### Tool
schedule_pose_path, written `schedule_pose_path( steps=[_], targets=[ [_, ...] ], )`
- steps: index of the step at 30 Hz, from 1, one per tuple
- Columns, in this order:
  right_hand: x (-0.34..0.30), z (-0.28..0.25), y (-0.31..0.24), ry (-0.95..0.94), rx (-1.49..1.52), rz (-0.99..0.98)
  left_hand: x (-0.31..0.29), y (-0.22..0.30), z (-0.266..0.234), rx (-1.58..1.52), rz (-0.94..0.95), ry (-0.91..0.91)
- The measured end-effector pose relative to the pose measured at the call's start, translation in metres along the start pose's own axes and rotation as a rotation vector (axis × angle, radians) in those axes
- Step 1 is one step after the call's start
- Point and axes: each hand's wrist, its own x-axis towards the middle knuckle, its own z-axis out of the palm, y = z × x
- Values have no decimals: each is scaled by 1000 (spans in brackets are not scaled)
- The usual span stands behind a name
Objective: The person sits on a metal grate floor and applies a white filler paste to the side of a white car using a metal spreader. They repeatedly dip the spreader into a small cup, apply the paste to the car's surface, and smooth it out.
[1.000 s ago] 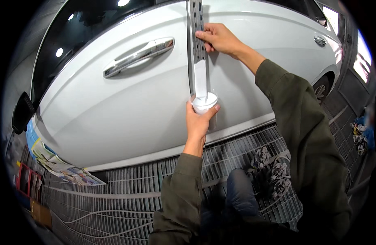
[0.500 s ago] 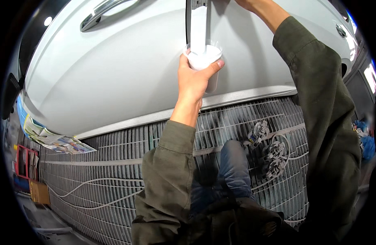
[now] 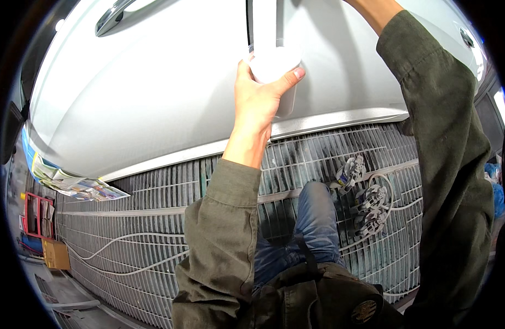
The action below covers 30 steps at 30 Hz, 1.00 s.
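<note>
My left hand [image 3: 258,96] is wrapped around a clear plastic cup [image 3: 286,103], its thumb on the near right side. White liquid [image 3: 274,68] shows inside, glaring bright in the light. A flat, straight strip coated in white [image 3: 264,24] stands upright with its lower end in the cup; its upper end runs out of the picture at the top. My right arm reaches up past the cup, and only the wrist [image 3: 375,13] shows at the top edge. The right hand's fingers are out of sight, so what they hold cannot be made out.
Right behind the cup is a pale car door panel [image 3: 170,104] with a chrome handle [image 3: 112,16]. Printed paper [image 3: 74,178] hangs at its left end. On the slatted metal floor [image 3: 137,219] lie a hose [image 3: 134,236] and several grimy tools [image 3: 371,203]. A cardboard box [image 3: 56,254] stands far left.
The cup and strip sit slightly higher in the picture, and the strip's dark upper part has left the view. My right hand has moved further out past the top edge. The picture is brighter.
</note>
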Motion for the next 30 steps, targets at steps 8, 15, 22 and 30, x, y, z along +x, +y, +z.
schedule_pose_path(
  steps=[8,15,22,30],
  targets=[
    [0,3,-1,2,1,2,-2,1,-3,20,-5,-6],
    [-5,5,0,43,17,32,-1,-3,-3,56,19,5],
    [-7,0,-13,103,-67,-21,0,2,0,27,18,-22],
    [-41,7,-19,25,-1,87,-10,3,-7,-42,-61,-46]
  ],
)
